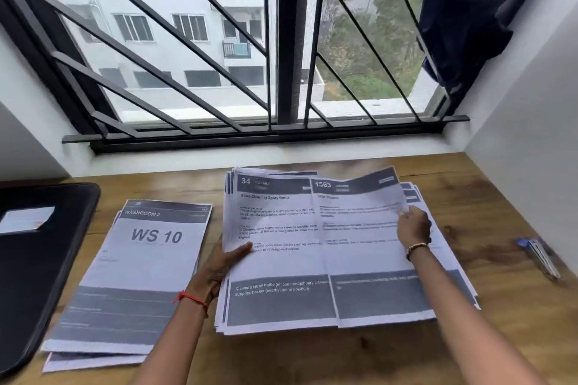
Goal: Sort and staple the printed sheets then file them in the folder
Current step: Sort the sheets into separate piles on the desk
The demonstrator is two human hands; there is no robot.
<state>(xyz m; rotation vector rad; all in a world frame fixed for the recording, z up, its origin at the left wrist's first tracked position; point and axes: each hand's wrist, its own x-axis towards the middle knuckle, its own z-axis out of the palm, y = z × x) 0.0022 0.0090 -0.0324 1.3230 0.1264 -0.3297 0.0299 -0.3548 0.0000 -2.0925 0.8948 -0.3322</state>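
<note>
Folder [40,259] leftmost on table [469,353]; WS 10 stack [140,275] beside it; kitchen stack [281,266] further right.

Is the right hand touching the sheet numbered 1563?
Touching. The head view shows the right hand pinching the right edge of sheet 1563.

Soft, flat daylight comes through the barred window [200,40] ahead of me and spreads evenly over the wooden desk [391,353], bright but without glare. Shadows are faint, just a pale edge under the papers. The sheet headed 1563 [359,228], pinched by my right hand [414,226], is motion-blurred and its small print is unreadable. The sheet headed 34 [275,228], gripped by my left hand [225,259], reads sharper. The wide lens bows the window bars and wall edges, and the small blue object [538,256] at right is smeared.
</note>
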